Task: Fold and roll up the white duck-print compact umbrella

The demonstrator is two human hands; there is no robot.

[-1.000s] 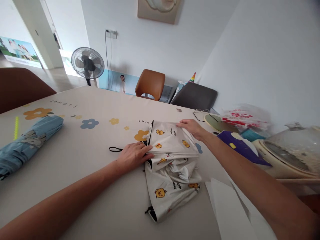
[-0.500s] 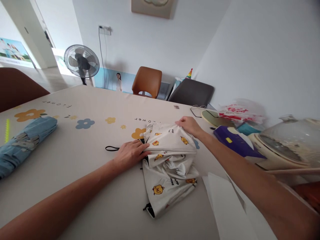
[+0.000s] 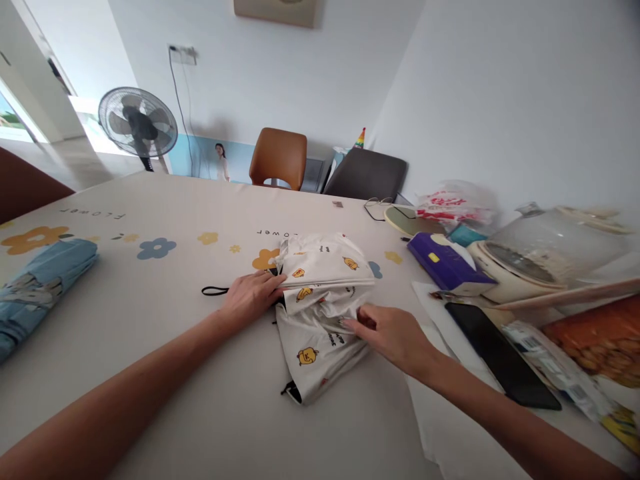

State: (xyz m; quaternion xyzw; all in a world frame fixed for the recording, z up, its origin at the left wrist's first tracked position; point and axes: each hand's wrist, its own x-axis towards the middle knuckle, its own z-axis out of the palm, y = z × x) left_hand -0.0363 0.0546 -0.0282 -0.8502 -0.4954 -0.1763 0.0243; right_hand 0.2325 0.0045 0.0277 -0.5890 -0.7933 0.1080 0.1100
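A white folding umbrella [image 3: 320,300] printed with yellow cartoon chicks lies collapsed in the middle of the flower-print table [image 3: 165,220]. My left hand [image 3: 250,297] presses flat on its left edge near the handle, where a black wrist strap [image 3: 215,291] trails out. My right hand [image 3: 387,333] sits at the umbrella's near right side, its fingers pinching a loose fold of the white canopy. The upper panels lie folded flat; the lower ones are still crumpled.
A folded blue umbrella [image 3: 35,287] lies at the far left. On the right are a purple box [image 3: 443,263], a glass-lidded pot [image 3: 540,257], a black phone [image 3: 500,357], white paper [image 3: 450,427], snack packets and glasses [image 3: 380,207]. Chairs [image 3: 279,159] and a fan [image 3: 137,123] stand beyond.
My right hand left the umbrella's far top corner and came down to its near right side, pinching the fabric there. My left hand stayed put. The view turned to the right.
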